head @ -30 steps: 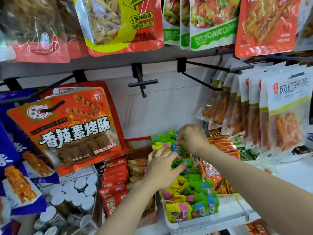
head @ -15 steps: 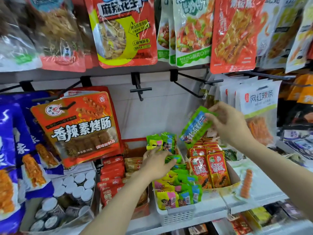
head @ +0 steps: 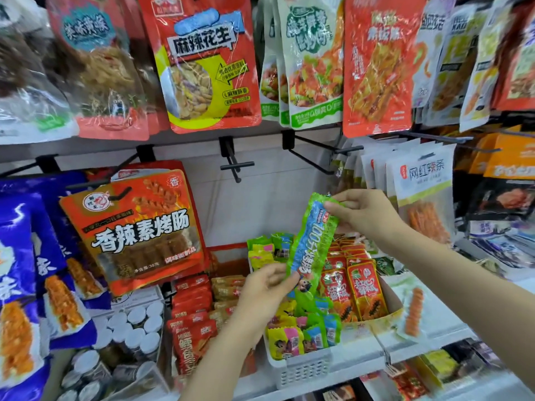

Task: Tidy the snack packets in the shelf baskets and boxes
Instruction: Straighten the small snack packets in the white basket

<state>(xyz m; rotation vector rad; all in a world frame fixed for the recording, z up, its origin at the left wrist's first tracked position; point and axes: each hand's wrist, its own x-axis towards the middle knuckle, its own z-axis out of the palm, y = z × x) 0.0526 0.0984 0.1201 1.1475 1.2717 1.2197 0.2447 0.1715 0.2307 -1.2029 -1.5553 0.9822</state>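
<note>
A long green and blue snack packet [head: 314,235] hangs upright above the white basket [head: 301,369]. My right hand [head: 362,212] pinches its top end. My left hand [head: 266,287] grips its bottom end with thumb and fingers. The basket below holds several small green, yellow and blue packets [head: 304,331], loosely jumbled. To its right a cardboard box [head: 390,311] holds upright red packets [head: 364,287] in rows. To its left stand red packets [head: 192,316] and brown packets [head: 228,287] in another box.
Large bags hang on hooks above, among them an orange sausage bag [head: 136,227] at left and white spicy-strip bags [head: 422,198] at right. An empty black hook [head: 234,166] juts out at centre. Small white-lidded jars [head: 130,328] sit at lower left.
My right hand lifted the long green packet out of the basket and raised it. My left hand came up from the basket packets and took hold of its lower end.
</note>
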